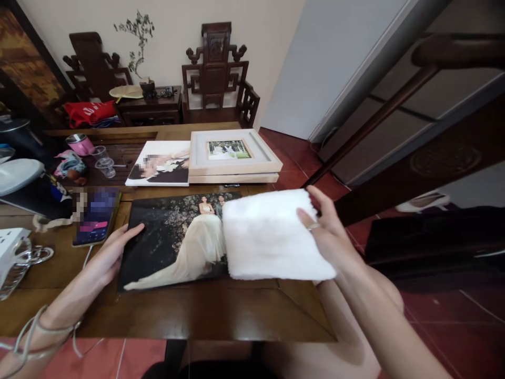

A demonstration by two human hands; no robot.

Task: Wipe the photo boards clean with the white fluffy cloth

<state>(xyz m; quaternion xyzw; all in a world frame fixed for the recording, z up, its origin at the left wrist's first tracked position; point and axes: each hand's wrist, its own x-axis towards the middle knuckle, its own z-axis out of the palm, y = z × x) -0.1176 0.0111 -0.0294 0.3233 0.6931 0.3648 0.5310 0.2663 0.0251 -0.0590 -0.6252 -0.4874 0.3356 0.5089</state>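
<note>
A dark wedding photo panel point(158, 237) lies flat on the wooden table, showing a couple and a long pale gown. My left hand point(114, 252) grips its left edge, thumb over the top face and the other fingers mostly hidden along the side. In my right hand point(323, 223) is a white fluffy cloth point(270, 237), pinched at its upper right corner with the thumb on top. The cloth covers the right end of the panel; whether it presses on the surface I cannot tell.
Behind the panel are pale wooden picture frames point(236, 167), stacked, and another photo print point(158, 163). A phone point(98, 218) with a cable, plastic cups point(104, 166), a pink mug point(80, 145) and a white power strip point(11, 245) occupy the table's left side point(189, 316).
</note>
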